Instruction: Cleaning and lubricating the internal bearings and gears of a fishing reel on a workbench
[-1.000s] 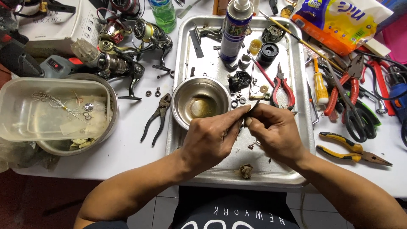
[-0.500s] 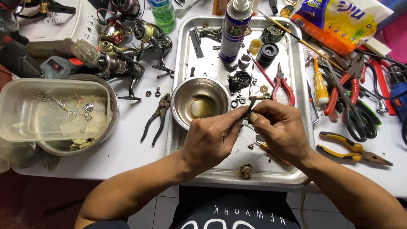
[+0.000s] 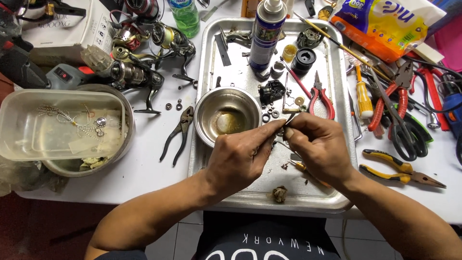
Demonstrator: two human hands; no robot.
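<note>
Head view: your left hand and right hand pinched together on small metal part, over tray so dropped bits stay put. Steel bowl at 10 o'clock, red pliers at 1 o'clock, both within reach.

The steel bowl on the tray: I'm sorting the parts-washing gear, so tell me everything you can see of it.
The steel bowl is small, round and of shiny metal, with a rolled rim. It stands upright on the metal tray, toward its left side, and holds a shallow pool of yellowish liquid at the bottom. The left hand is just below its rim; whether they touch cannot be told. Small washers lie on the tray to its right.
</note>
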